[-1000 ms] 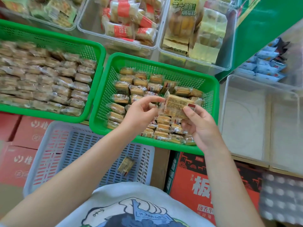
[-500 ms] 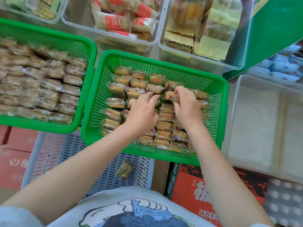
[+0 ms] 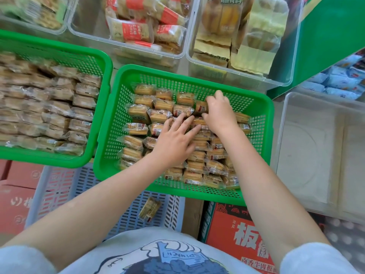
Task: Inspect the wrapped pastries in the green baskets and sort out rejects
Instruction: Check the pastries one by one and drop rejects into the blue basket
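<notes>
The middle green basket (image 3: 267,147) holds several rows of clear-wrapped golden pastries (image 3: 138,129). My left hand (image 3: 174,140) lies flat on the pile near its middle, fingers straight and spread. My right hand (image 3: 219,113) is just beyond it at the back rows, fingers curled down around a wrapped pastry (image 3: 200,108) that is partly hidden by the hand. A second green basket (image 3: 105,99) on the left is packed with similar wrapped pastries. One lone wrapped pastry (image 3: 149,209) lies in the pale blue slotted basket (image 3: 65,196) below.
Clear bins of red-labelled snacks (image 3: 136,30) and yellow-packed cakes (image 3: 237,42) stand behind the baskets. An empty clear bin (image 3: 316,155) is on the right, beside blue packets (image 3: 335,82). Red cartons (image 3: 227,230) sit under the baskets near my body.
Both hands came down from holding one pastry up above the basket. The right hand carried it to the back rows, and the left hand flattened onto the pile.
</notes>
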Demonstrator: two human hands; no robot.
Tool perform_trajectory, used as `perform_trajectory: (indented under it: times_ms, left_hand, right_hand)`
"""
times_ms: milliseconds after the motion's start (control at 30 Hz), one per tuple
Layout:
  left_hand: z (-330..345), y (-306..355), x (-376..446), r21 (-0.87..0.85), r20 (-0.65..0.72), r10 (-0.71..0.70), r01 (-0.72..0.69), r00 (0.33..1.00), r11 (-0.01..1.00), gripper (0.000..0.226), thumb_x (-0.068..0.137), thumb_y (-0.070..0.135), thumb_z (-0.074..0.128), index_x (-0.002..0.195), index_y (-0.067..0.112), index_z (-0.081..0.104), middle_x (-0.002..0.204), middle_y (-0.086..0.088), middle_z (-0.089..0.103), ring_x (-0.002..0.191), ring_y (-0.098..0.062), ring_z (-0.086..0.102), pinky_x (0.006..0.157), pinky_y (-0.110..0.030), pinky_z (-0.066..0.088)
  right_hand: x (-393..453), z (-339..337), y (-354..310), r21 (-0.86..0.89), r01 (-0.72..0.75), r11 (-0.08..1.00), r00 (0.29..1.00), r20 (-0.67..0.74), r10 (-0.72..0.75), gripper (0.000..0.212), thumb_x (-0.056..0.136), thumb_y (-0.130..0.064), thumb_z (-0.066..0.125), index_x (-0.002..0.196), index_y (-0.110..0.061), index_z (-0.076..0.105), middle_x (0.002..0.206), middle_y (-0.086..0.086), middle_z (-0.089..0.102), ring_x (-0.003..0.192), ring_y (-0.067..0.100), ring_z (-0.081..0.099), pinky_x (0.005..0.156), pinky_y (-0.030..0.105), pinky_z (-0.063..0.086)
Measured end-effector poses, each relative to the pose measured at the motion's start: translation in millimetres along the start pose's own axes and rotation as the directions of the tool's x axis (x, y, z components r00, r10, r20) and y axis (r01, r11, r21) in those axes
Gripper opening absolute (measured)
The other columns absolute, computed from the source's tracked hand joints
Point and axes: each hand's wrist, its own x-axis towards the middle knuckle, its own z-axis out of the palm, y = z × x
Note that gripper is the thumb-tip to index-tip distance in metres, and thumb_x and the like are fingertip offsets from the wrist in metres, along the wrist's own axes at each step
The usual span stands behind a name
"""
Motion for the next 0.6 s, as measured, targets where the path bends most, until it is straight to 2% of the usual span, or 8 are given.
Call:
perform_trajectory:
  times_ms: [67, 167, 300, 367, 467, 567, 600]
  left_hand:
    - [0.7, 0.1, -0.1, -0.007, 0.004, -0.005, 0.005, 1.000, 1.000, 0.059, 0.103, 0.049, 0.032, 0.158, 0.034, 0.021, 0.168, -0.003, 0.014, 0.155, -0.026, 0.000, 0.123, -0.050, 0.003]
    - [-0.5, 2.1, -0.5, -0.014, 0.014, -0.018, 0.019, 1.000, 1.000, 0.059, 0.103, 0.049, 0.032, 0.159, 0.035, 0.018, 0.168, -0.003, 0.014, 0.155, -0.025, -0.001, 0.123, -0.049, 0.002]
    - [-13.0, 5.8, -1.1, -0.053, 0.109, -0.039, 0.045, 0.993, 0.998, 0.062, 0.103, 0.048, 0.035, 0.159, 0.035, 0.014, 0.169, -0.003, 0.007, 0.155, -0.025, -0.007, 0.124, -0.050, -0.001]
    - [-26.5, 12.1, -2.1, -0.156, 0.166, -0.050, 0.077, 0.985, 0.985, 0.063, 0.102, 0.047, 0.041, 0.159, 0.033, 0.018, 0.169, -0.005, 0.004, 0.155, -0.026, -0.008, 0.125, -0.052, 0.000]
    - [-47.8, 20.4, -10.8, -0.421, 0.140, -0.120, 0.169, 0.983, 0.891, 0.057, 0.100, 0.043, 0.049, 0.153, 0.029, 0.036, 0.167, -0.007, 0.011, 0.154, -0.026, 0.003, 0.124, -0.050, 0.009]
    - [-65.5, 20.9, -28.8, -0.628, 0.118, -0.205, 0.233, 0.972, 0.743, 0.045, 0.101, 0.039, 0.052, 0.143, 0.024, 0.051, 0.159, -0.003, 0.030, 0.148, -0.024, 0.025, 0.120, -0.049, 0.026]
    - [-70.4, 20.3, -35.8, -0.665, 0.110, -0.228, 0.242, 0.967, 0.706, 0.041, 0.101, 0.037, 0.053, 0.140, 0.023, 0.054, 0.154, -0.002, 0.037, 0.142, -0.022, 0.034, 0.117, -0.045, 0.033]
  right_hand:
    - [1.5, 0.9, -6.4, -0.069, -0.050, 0.996, 0.998, 0.031, 0.052, 0.023, 0.093, -0.009, 0.064, 0.114, -0.003, 0.058, 0.134, 0.016, 0.042, 0.120, 0.035, 0.047, 0.092, 0.045, 0.048]
    - [-2.6, 1.8, -9.7, -0.081, -0.101, 0.992, 0.995, 0.017, 0.103, 0.023, 0.093, -0.007, 0.064, 0.115, -0.005, 0.057, 0.134, 0.019, 0.039, 0.112, 0.037, 0.051, 0.087, 0.045, 0.050]
    - [-18.3, -10.7, -2.9, 0.172, -0.144, 0.974, 0.989, -0.007, 0.147, 0.030, 0.098, -0.019, 0.058, 0.127, -0.013, 0.051, 0.131, 0.016, 0.038, 0.091, 0.029, 0.052, 0.077, 0.035, 0.042]
    - [-31.2, -23.1, 2.8, 0.334, -0.165, 0.928, 0.984, 0.000, 0.175, 0.031, 0.098, -0.024, 0.059, 0.127, -0.015, 0.051, 0.123, 0.011, 0.041, 0.089, 0.023, 0.047, 0.080, 0.029, 0.035]
    - [-58.7, -38.8, 12.0, 0.483, -0.177, 0.858, 0.966, -0.083, 0.246, 0.035, 0.095, -0.027, 0.064, 0.128, -0.017, 0.056, 0.119, 0.004, 0.047, 0.095, 0.015, 0.047, 0.083, 0.024, 0.035]
    - [-94.1, -47.7, 15.5, 0.611, -0.139, 0.779, 0.914, -0.224, 0.339, 0.035, 0.093, -0.029, 0.068, 0.126, -0.018, 0.061, 0.114, -0.001, 0.059, 0.094, 0.009, 0.054, 0.082, 0.022, 0.045]
    - [-106.3, -50.4, 14.6, 0.661, -0.127, 0.739, 0.898, -0.240, 0.369, 0.035, 0.092, -0.030, 0.069, 0.125, -0.019, 0.062, 0.111, -0.003, 0.062, 0.094, 0.009, 0.057, 0.083, 0.024, 0.049]
